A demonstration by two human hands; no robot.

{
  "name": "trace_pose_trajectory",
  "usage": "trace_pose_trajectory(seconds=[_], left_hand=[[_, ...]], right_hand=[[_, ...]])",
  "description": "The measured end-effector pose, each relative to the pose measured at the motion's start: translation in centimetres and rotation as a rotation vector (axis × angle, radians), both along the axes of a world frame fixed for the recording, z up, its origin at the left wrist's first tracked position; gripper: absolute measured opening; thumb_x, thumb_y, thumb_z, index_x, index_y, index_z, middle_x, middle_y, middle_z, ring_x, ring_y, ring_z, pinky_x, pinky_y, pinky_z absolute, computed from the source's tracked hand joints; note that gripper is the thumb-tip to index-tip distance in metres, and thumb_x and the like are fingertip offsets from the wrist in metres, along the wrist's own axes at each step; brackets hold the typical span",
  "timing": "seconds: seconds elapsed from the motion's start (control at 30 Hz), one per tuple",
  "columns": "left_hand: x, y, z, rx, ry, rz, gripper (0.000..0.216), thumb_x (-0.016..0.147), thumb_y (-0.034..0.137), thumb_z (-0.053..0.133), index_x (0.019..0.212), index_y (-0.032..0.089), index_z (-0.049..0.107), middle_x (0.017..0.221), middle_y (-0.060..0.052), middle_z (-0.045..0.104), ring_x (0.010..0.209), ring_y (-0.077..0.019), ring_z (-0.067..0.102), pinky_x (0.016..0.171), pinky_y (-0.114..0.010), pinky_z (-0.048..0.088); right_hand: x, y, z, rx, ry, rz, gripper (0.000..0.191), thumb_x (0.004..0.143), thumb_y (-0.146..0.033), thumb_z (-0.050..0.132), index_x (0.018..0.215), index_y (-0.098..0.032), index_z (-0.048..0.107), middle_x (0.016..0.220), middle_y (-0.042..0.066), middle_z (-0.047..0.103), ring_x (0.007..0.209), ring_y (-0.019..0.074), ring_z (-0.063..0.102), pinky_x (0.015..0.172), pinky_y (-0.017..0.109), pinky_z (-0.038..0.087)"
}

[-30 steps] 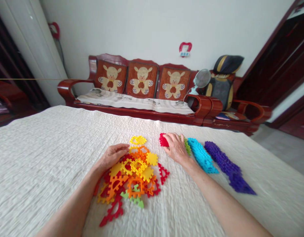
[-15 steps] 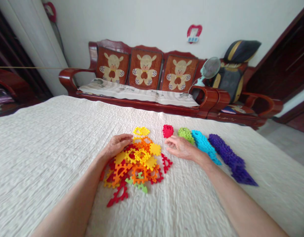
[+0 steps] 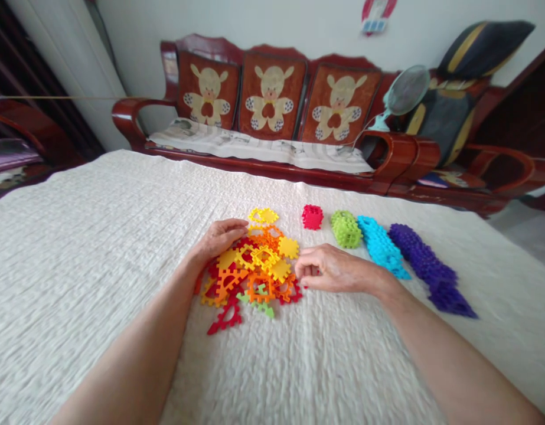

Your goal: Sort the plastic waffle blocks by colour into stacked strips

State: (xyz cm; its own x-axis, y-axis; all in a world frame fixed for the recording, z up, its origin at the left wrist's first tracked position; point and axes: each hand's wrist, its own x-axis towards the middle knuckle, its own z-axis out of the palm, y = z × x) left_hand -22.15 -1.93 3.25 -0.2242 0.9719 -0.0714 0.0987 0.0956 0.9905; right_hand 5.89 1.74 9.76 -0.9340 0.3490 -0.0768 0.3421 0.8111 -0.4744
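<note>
A loose pile of toothed plastic interlocking pieces [image 3: 264, 257] in yellow, orange, red and green lies on the white cloth. At the pile's upper left edge rests my left hand [image 3: 221, 237], its fingers extended and a little apart, touching or nearly touching the pieces. On the right side of the pile, my right hand [image 3: 323, 268] has its fingertips bent together over a red triangular piece, of which only small red bits show. A yellow square piece [image 3: 289, 248] lies just left of those fingertips. A red stack of pieces [image 3: 313, 218] stands beyond the right hand.
Right of the red stack are a green stack [image 3: 346, 229], a light-blue row [image 3: 384, 248] and a long purple row [image 3: 431, 268] of pieces. Past the cloth-covered table [image 3: 121, 236] stands a wooden sofa [image 3: 272, 171] with bear cushions, and a small fan [image 3: 407, 91].
My right hand has come down and toward me, from beside the red stack onto the red triangular piece. My left hand stays at the pile. The view has tilted downward.
</note>
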Motion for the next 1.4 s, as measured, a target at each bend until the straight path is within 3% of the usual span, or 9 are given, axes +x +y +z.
trace_pose_trajectory(seconds=[0.27, 0.6, 0.73, 0.8, 0.93, 1.03, 1.13, 1.27, 1.4], left_hand=[[-1.4, 0.2, -0.2, 0.104, -0.295, 0.064, 0.039, 0.065, 0.03, 0.072, 0.1, 0.014, 0.068, 0.093, -0.008, 0.072, 0.08, -0.0155, 0.068, 0.069, -0.024, 0.054], [-1.1, 0.2, 0.1, 0.066, -0.301, 0.068, 0.037, 0.067, 0.027, 0.073, 0.101, 0.013, 0.069, 0.094, -0.009, 0.072, 0.08, -0.0155, 0.068, 0.069, -0.024, 0.055], [-1.2, 0.1, 0.0, 0.069, -0.306, 0.058, 0.038, 0.066, 0.027, 0.074, 0.101, 0.013, 0.069, 0.093, -0.009, 0.072, 0.08, -0.015, 0.069, 0.069, -0.022, 0.055], [-1.2, 0.1, -0.1, 0.065, -0.305, 0.052, 0.038, 0.067, 0.028, 0.074, 0.101, 0.013, 0.069, 0.093, -0.009, 0.072, 0.081, -0.015, 0.069, 0.07, -0.022, 0.055], [-1.1, 0.0, 0.0, 0.049, -0.302, 0.055, 0.038, 0.067, 0.028, 0.075, 0.102, 0.014, 0.068, 0.095, -0.009, 0.073, 0.082, -0.0151, 0.069, 0.071, -0.022, 0.055], [-1.0, 0.0, 0.1, 0.041, -0.282, 0.053, 0.037, 0.068, 0.029, 0.074, 0.101, 0.014, 0.068, 0.095, -0.009, 0.073, 0.082, -0.0155, 0.069, 0.07, -0.022, 0.055], [-1.0, 0.0, 0.0, 0.038, -0.287, 0.049, 0.037, 0.068, 0.03, 0.074, 0.101, 0.014, 0.068, 0.095, -0.009, 0.073, 0.082, -0.015, 0.069, 0.069, -0.021, 0.055], [-1.0, 0.1, -0.1, 0.042, -0.275, 0.053, 0.039, 0.067, 0.032, 0.076, 0.101, 0.014, 0.069, 0.095, -0.009, 0.073, 0.082, -0.0155, 0.069, 0.07, -0.021, 0.056], [-1.1, 0.1, -0.2, 0.044, -0.251, 0.054, 0.042, 0.066, 0.034, 0.076, 0.102, 0.014, 0.069, 0.097, -0.01, 0.073, 0.084, -0.0175, 0.07, 0.072, -0.024, 0.057]], right_hand=[[-1.0, -1.4, 0.1, 0.051, 0.041, 0.032, 0.014, 0.079, -0.01, 0.056, 0.077, -0.019, 0.067, 0.075, 0.0, 0.06, 0.068, 0.0101, 0.053, 0.064, 0.024, 0.034], [-1.0, -3.7, -0.6, 0.197, -0.154, 0.02, 0.006, 0.075, -0.017, 0.06, 0.074, -0.02, 0.065, 0.078, 0.002, 0.06, 0.071, 0.0143, 0.054, 0.063, 0.026, 0.035], [-1.2, -4.4, -0.6, 0.203, -0.183, 0.002, 0.01, 0.071, -0.011, 0.056, 0.068, -0.018, 0.063, 0.073, 0.002, 0.06, 0.066, 0.0132, 0.052, 0.06, 0.026, 0.035], [-1.0, -4.3, -0.2, 0.129, -0.186, 0.029, 0.013, 0.067, -0.008, 0.055, 0.067, -0.018, 0.063, 0.07, 0.001, 0.06, 0.063, 0.0115, 0.051, 0.059, 0.024, 0.036], [0.3, -2.9, 1.8, -0.212, -0.146, 0.154, 0.017, 0.064, -0.007, 0.059, 0.075, -0.018, 0.067, 0.071, -0.002, 0.061, 0.061, 0.0077, 0.052, 0.059, 0.02, 0.04], [1.6, -0.9, 3.0, -0.313, -0.088, 0.055, 0.012, 0.069, -0.014, 0.061, 0.079, -0.017, 0.067, 0.075, -0.001, 0.062, 0.064, 0.0081, 0.054, 0.06, 0.02, 0.042], [2.4, 1.7, 2.3, -0.154, -0.01, -0.189, 0.009, 0.075, -0.02, 0.061, 0.081, -0.017, 0.067, 0.072, -0.002, 0.06, 0.062, 0.0092, 0.053, 0.057, 0.021, 0.04], [2.1, 4.5, -0.9, 0.385, 0.137, -0.55, 0.008, 0.079, -0.02, 0.06, 0.083, -0.018, 0.066, 0.081, 0.002, 0.062, 0.072, 0.0132, 0.057, 0.066, 0.025, 0.04], [1.2, 5.3, -3.3, 0.659, 0.008, -0.644, 0.011, 0.087, -0.024, 0.055, 0.084, -0.019, 0.065, 0.088, 0.006, 0.064, 0.079, 0.017, 0.059, 0.07, 0.028, 0.04]])
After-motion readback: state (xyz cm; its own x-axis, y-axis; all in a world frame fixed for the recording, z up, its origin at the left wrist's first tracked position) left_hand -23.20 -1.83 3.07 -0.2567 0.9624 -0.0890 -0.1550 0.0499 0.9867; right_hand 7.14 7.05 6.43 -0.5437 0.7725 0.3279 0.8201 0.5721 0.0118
